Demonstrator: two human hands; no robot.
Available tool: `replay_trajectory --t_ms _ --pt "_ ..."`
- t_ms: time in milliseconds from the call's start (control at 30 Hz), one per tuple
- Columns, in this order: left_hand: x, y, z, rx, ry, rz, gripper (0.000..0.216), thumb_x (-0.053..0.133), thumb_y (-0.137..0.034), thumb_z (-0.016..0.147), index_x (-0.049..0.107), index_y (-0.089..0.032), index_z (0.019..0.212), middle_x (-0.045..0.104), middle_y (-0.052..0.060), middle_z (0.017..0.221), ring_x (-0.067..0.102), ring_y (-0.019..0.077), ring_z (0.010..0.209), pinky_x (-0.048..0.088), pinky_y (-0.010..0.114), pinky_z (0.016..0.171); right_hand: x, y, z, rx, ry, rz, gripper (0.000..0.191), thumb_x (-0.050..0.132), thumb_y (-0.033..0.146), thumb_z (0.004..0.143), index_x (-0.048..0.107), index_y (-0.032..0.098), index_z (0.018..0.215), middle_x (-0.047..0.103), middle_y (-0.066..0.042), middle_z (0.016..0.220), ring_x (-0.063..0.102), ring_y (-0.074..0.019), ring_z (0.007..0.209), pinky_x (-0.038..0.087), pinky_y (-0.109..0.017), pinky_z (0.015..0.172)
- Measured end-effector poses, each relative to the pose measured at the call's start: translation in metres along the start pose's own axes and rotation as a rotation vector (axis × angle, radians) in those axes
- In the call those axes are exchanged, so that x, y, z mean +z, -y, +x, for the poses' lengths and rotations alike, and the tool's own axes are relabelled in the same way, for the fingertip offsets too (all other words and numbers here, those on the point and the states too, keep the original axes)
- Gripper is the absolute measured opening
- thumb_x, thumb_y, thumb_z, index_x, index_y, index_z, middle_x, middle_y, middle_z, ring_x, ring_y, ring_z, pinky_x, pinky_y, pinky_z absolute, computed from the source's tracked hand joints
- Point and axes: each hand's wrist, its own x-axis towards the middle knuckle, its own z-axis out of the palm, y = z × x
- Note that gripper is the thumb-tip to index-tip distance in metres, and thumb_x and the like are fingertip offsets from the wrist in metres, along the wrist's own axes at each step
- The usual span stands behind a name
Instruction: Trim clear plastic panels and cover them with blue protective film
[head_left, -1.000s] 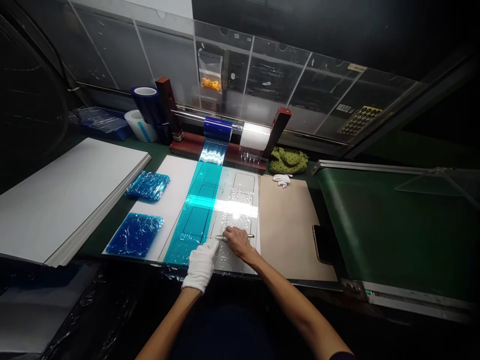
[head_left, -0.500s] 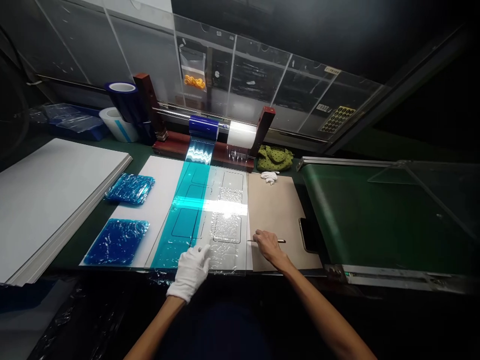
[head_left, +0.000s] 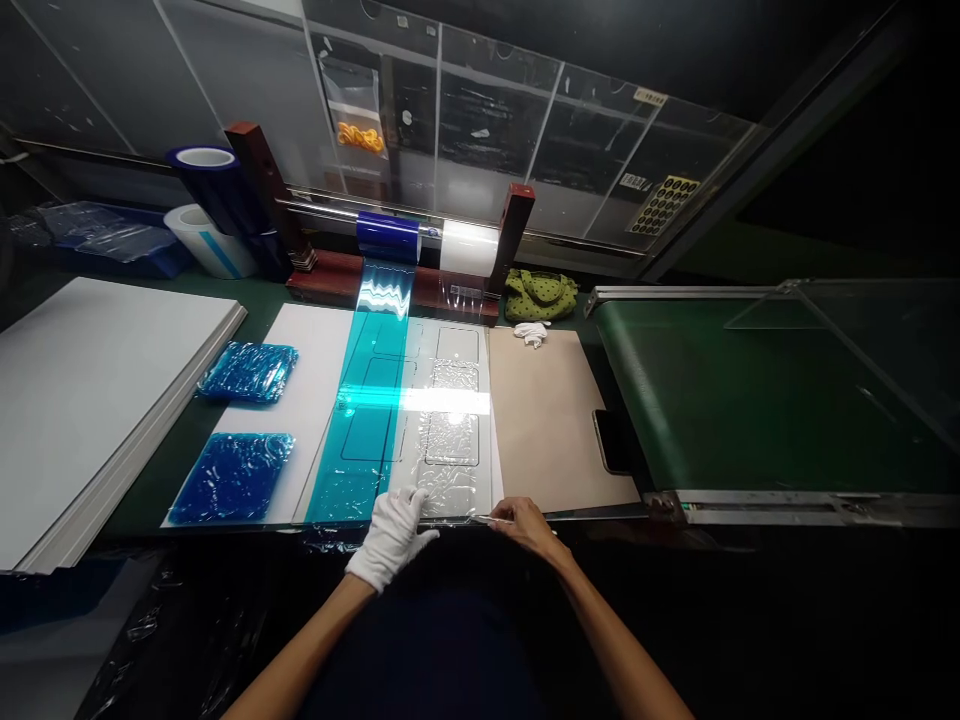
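My left hand [head_left: 390, 535], in a white glove, lies over the near edge of the work sheet, its thumb apart and its fingers resting at the border of the blue film and the clear film. Pinched in my bare right hand [head_left: 531, 527] is a slim pen-shaped tool [head_left: 484, 518], its thin tip pointing left at the clear film's near right corner. The blue film strip [head_left: 367, 410] runs down from a blue roll [head_left: 388, 236]. Beside it, wrinkled clear film [head_left: 454, 440] covers printed rounded outlines. My right palm hides most of the tool.
A wooden stand [head_left: 517, 235] carries the blue roll and a white roll [head_left: 470, 247]. Blue film-wrapped stacks [head_left: 231, 478] lie left, by a pile of white sheets [head_left: 112, 380]. Brown board [head_left: 559, 420], a phone [head_left: 613, 440] and a green conveyor belt [head_left: 735, 400] are right.
My right hand has moved down and left from the brown board, bringing the tool to the clear film's near edge. My left thumb has spread outward. The camera view has shifted slightly.
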Motion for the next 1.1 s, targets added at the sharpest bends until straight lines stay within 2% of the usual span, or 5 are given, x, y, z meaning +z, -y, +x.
replay_trajectory --t_ms 333,500,767,900,1100 --pt "-0.021 0.015 0.007 0.102 -0.069 -0.065 0.024 0.045 -0.035 0.089 0.066 -0.025 0.095 0.063 0.009 0.094 0.056 0.0186 0.075 0.041 0.033 0.067 0.0 0.005 -0.02 0.014 0.106 0.523 0.037 0.065 0.048 0.069 0.069 0.012 0.08 0.059 0.0 0.062 0.051 -0.0109 0.054 0.037 -0.02 0.048" --pt "-0.061 0.028 0.021 0.092 -0.11 -0.139 0.026 0.045 -0.036 0.09 0.07 -0.027 0.089 0.064 0.006 0.098 0.055 0.0161 0.083 0.041 0.031 0.076 -0.002 0.004 -0.03 0.03 0.013 0.563 0.038 0.064 0.05 0.069 0.07 0.014 0.081 0.058 0.0 0.065 0.049 -0.0107 0.057 0.037 -0.021 0.05" --pt "-0.151 0.125 0.072 0.005 -0.087 -0.232 0.03 0.059 -0.053 0.077 0.074 -0.027 0.082 0.055 0.003 0.113 0.045 0.0244 0.105 0.03 0.041 0.093 0.013 0.004 -0.047 0.113 -0.061 0.56 0.036 0.064 0.05 0.069 0.071 0.017 0.084 0.057 -0.001 0.068 0.049 -0.0127 0.063 0.039 -0.021 0.052" --pt "-0.155 0.164 0.096 0.007 0.022 -0.263 0.036 0.062 -0.053 0.075 0.075 -0.02 0.081 0.058 0.005 0.098 0.048 0.0208 0.096 0.034 0.031 0.083 0.026 0.007 -0.052 0.119 -0.075 0.554 0.036 0.063 0.051 0.07 0.071 0.019 0.084 0.058 -0.002 0.07 0.051 -0.0142 0.065 0.04 -0.022 0.053" --pt "-0.137 0.181 0.109 -0.011 0.108 -0.272 0.041 0.06 -0.056 0.075 0.073 -0.018 0.08 0.059 0.004 0.091 0.05 0.0187 0.091 0.037 0.028 0.076 0.034 0.012 -0.062 0.142 -0.109 0.576 0.036 0.063 0.052 0.07 0.071 0.019 0.083 0.058 -0.001 0.068 0.052 -0.0144 0.063 0.04 -0.023 0.052"
